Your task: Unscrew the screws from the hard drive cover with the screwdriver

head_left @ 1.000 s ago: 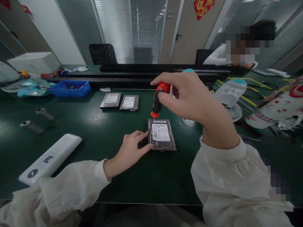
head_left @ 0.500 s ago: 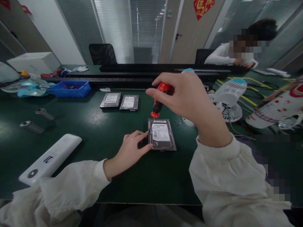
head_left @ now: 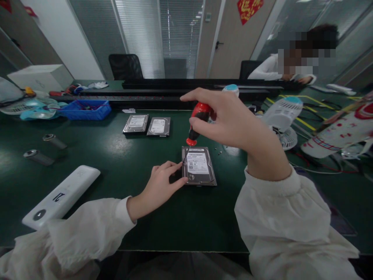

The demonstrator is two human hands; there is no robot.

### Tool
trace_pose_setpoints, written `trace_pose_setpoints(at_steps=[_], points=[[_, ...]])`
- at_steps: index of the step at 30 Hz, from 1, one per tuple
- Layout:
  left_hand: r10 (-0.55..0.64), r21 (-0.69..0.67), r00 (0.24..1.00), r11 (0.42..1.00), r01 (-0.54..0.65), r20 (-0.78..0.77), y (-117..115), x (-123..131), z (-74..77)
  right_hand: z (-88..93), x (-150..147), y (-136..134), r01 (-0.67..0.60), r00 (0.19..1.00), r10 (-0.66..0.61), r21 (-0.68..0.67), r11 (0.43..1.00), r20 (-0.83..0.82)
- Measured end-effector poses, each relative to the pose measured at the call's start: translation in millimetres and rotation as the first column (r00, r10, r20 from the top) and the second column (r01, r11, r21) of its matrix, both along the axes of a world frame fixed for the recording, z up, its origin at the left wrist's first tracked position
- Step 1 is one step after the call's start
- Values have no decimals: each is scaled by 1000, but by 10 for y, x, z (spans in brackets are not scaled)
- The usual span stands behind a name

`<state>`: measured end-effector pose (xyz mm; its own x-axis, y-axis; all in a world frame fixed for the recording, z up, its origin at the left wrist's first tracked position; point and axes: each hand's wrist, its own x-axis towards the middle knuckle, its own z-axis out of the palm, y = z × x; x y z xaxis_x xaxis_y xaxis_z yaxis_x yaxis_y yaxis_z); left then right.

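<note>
A hard drive (head_left: 199, 167) with a white label lies flat on the green table in front of me. My left hand (head_left: 160, 187) steadies it at its left edge, thumb near the lower corner and forefinger close to a screw spot. From above, my right hand (head_left: 223, 118) grips a red and black screwdriver (head_left: 194, 134) by its handle, the forefinger lifted away. The tool leans slightly, and its thin shaft reaches down to the drive's left side near my left fingertip. Small loose screws (head_left: 219, 152) lie just right of the drive.
Two more hard drives (head_left: 135, 123) rest farther back, near a blue bin (head_left: 86, 110). A white device marked 21 (head_left: 62, 196) and two metal cylinders (head_left: 39, 156) are on the left. Small white fans (head_left: 282, 112) stand on the right. A person (head_left: 268, 70) sits across the table.
My right hand has turned around the screwdriver handle: the forefinger is now extended and the thumb sits lower. My left hand and the hard drive have stayed in place.
</note>
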<state>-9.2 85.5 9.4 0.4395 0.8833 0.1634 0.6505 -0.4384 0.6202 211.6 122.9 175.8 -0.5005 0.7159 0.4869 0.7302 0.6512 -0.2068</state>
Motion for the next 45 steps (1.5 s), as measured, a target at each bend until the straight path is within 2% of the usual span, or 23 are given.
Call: trace_pose_setpoints(at_steps=[3,9,13,15,17,20,22,27,32,38,45], points=[[-5,-4,1000,1000,5,1,5,0,7,11,16,-8,-54,998,54,-15,998,6],[2,-32,1000,999,-2,-1,7,15,29,3,-13,-7,68,998,-68,8,998,13],[2,-26,1000,1000,-2,4,9,2,12,2,3,-22,-41,999,42,-32,999,23],[-2,-29,1000,1000,2,8,11,-2,2,1,-3,-29,-55,998,56,-44,998,27],[-6,-28,1000,1000,6,6,12,-1,-2,-1,-19,-29,-3,999,4,-33,999,43],[-1,-20,1000,1000,1,-2,10,5,-4,-3,-29,-19,139,986,-140,16,990,90],[-2,-15,1000,1000,2,3,8,6,-8,2,-15,-17,162,981,-163,19,987,100],[-4,-16,1000,1000,4,8,10,4,-22,20,10,-37,34,998,-30,-78,996,56],[2,-17,1000,1000,-2,-3,13,2,-24,29,-30,-45,69,997,-69,-18,997,17],[-11,-1,1000,1000,11,6,16,-9,-32,51,-8,-53,-62,998,61,-68,996,-12],[-11,-5,1000,1000,11,10,23,-7,-39,29,-26,-43,-73,997,72,-29,997,-42]])
